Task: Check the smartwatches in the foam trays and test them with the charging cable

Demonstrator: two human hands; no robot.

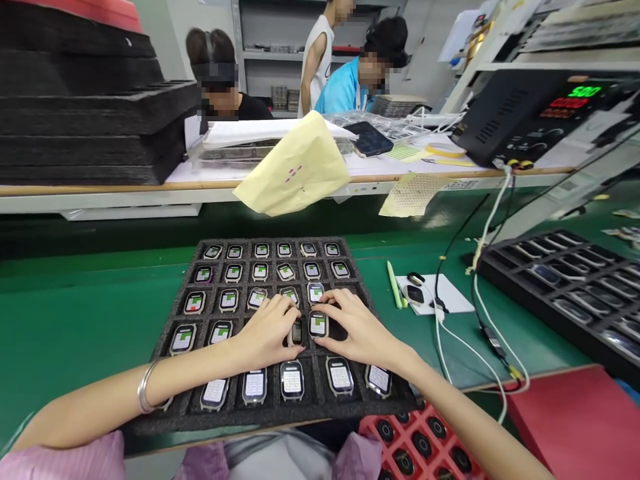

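A black foam tray [175,407] lies on the green bench in front of me, its pockets filled with several small watch bodies with lit screens. My left hand [267,333] rests over the tray's middle, fingers curled around a watch body [297,331] standing on edge. My right hand [357,328] sits just right of it, thumb and fingers pinching another watch body [318,324] with its screen facing up. A silver bangle [147,387] circles my left wrist.
A second black tray [575,293] of parts lies at the right, with white cables [480,280], a green pen [393,283] and a small white pad [450,297] between. A red crate [425,447] sits below the bench edge. Stacked foam [85,113], yellow paper [295,167], a power supply [530,113] and three people are beyond.
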